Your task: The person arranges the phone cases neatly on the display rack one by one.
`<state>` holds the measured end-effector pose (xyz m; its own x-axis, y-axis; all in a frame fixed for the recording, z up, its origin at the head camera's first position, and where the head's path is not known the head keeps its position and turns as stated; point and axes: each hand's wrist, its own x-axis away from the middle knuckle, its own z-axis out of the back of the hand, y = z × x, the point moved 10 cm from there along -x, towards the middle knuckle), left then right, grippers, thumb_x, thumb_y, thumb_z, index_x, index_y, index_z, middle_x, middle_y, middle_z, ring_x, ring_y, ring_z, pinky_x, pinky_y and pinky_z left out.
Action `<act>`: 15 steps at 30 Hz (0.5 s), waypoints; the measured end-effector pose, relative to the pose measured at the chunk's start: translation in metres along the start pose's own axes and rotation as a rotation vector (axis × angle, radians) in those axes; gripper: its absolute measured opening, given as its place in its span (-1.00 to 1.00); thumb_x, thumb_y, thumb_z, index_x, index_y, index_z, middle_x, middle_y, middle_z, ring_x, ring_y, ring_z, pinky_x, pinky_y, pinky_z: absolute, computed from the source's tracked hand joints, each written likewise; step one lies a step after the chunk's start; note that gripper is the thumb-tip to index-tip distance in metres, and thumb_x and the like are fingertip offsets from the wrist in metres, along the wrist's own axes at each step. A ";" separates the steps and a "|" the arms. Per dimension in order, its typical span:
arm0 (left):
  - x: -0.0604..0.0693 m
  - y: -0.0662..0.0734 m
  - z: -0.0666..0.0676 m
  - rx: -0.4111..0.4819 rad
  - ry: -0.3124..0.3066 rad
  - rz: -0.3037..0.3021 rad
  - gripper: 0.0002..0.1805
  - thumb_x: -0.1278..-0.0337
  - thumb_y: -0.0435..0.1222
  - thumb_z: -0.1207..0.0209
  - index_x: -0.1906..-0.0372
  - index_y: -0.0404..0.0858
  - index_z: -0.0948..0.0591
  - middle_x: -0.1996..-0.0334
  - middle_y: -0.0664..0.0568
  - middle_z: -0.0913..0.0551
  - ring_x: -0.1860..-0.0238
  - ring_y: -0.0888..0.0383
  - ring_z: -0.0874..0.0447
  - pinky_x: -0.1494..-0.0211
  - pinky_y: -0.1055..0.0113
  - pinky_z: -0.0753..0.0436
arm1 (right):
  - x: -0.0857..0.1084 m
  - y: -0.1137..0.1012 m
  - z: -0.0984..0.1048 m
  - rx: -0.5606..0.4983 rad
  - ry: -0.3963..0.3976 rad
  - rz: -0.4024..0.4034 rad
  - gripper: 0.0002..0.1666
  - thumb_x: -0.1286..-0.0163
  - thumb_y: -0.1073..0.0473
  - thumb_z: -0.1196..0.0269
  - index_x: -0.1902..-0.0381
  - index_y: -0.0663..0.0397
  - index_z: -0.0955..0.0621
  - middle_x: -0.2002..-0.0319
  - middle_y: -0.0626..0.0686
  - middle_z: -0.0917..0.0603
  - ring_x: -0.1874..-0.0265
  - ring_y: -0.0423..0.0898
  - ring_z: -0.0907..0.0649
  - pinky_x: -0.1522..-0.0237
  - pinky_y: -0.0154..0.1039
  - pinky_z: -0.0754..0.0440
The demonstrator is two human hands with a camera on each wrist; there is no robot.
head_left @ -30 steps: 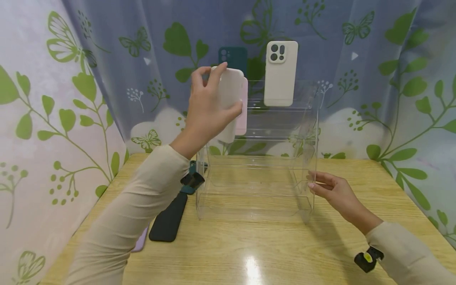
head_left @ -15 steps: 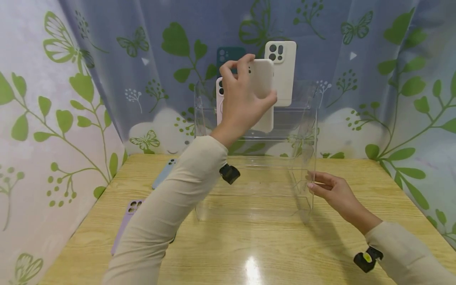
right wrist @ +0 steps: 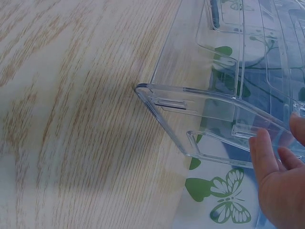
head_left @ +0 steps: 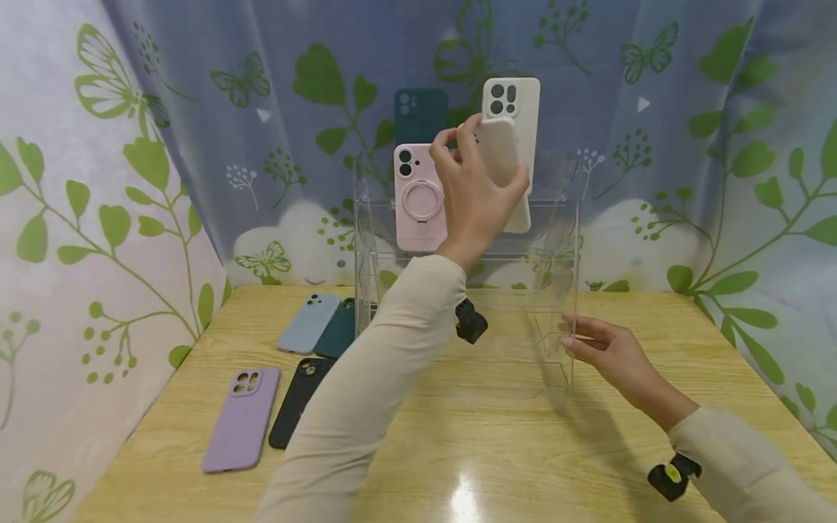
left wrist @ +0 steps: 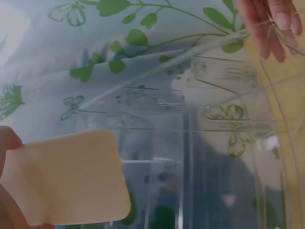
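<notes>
At upper centre, my left hand (head_left: 476,190) is pinching the cream case (head_left: 500,149); my right hand (head_left: 604,350), fingers straight, is touching the rack (head_left: 503,256). Reaching too deep, I'm perhaps risking knocking the white case (head_left: 527,109).

The wooden table (head_left: 497,436) bears a clear rack (head_left: 523,255), purple case (head_left: 242,428), black case (head_left: 293,407), blue case (head_left: 306,325), teal case (head_left: 337,330).

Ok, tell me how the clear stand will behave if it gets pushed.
The clear stand has thin, straight-edged panels, so it is probably stiff and light for its size. The table looks glossy, so it may slide easily. With the pink phone case standing high up, a hard shove could perhaps tip it.
</notes>
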<state>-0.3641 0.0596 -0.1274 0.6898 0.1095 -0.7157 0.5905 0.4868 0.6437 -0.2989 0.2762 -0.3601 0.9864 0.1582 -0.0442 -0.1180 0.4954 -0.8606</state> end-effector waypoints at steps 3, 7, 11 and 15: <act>0.004 -0.003 -0.008 -0.025 0.013 -0.017 -0.21 -0.03 -0.11 -0.31 -0.37 -0.11 -0.23 -0.28 -0.13 -0.06 -0.17 0.06 -0.25 0.03 0.35 -0.54 | 0.001 0.001 0.000 -0.006 0.001 -0.005 -0.26 -0.43 -0.08 -0.13 -0.43 0.14 -0.26 -0.32 0.27 -0.38 -0.18 0.15 -0.51 -0.03 -0.12 -0.60; 0.010 -0.008 -0.017 -0.073 0.026 -0.025 -0.19 -0.03 -0.08 -0.32 -0.37 -0.12 -0.22 -0.29 -0.15 -0.07 -0.21 0.05 -0.25 -0.01 0.35 -0.54 | 0.001 0.001 0.001 -0.008 0.004 -0.007 -0.26 -0.43 -0.09 -0.13 -0.43 0.13 -0.27 -0.32 0.26 -0.39 -0.17 0.10 -0.53 -0.04 -0.09 -0.59; 0.013 -0.009 -0.025 -0.089 0.042 -0.045 -0.19 -0.01 -0.08 -0.34 -0.35 -0.12 -0.24 -0.28 -0.15 -0.08 -0.21 0.05 -0.27 -0.01 0.36 -0.55 | 0.000 0.002 0.000 -0.012 -0.001 -0.006 -0.26 -0.42 -0.09 -0.13 -0.43 0.13 -0.27 -0.32 0.26 -0.38 -0.12 -0.07 -0.58 -0.03 -0.13 -0.60; 0.013 -0.005 -0.031 -0.106 0.031 -0.058 -0.19 -0.02 -0.08 -0.34 -0.36 -0.12 -0.24 -0.29 -0.15 -0.08 -0.23 0.04 -0.26 0.04 0.33 -0.59 | 0.000 0.003 0.001 -0.012 0.001 -0.009 -0.26 -0.42 -0.09 -0.14 -0.43 0.12 -0.28 -0.32 0.26 -0.39 -0.13 -0.04 -0.57 -0.02 -0.16 -0.60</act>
<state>-0.3709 0.0857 -0.1484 0.6417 0.1044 -0.7598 0.5804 0.5815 0.5701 -0.2993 0.2782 -0.3623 0.9875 0.1534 -0.0372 -0.1083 0.4868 -0.8668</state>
